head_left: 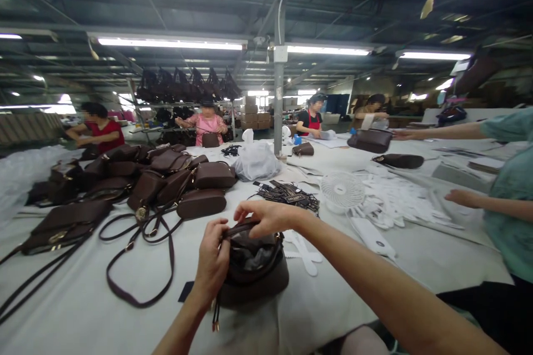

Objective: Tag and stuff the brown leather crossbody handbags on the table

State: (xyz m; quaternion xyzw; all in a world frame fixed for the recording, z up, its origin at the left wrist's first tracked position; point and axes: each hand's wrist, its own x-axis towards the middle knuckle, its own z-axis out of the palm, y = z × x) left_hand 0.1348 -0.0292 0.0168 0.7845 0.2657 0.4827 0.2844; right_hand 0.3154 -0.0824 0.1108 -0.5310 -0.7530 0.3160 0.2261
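A dark brown handbag [260,287] stands on the table in front of me, its mouth open upward and a grey lining visible inside. My left hand [213,258] grips the left side of the bag's rim, fingers curled over the edge. Reaching across the opening, my right hand [268,217] has its bent fingers and thumb at the far left part of the same rim, close to the left fingers. Drawstring ends with metal tips [215,319] hang down the bag's left side. A small dark card [186,291] lies beside my left wrist.
Brown handbags [166,177] are piled at the left, with a long strap [139,304] looped nearby. Black tags [287,195], a white fan [342,191] and white cut pieces [395,199] lie beyond my hands. A co-worker's arm [441,131] holds another bag [370,140] at the right.
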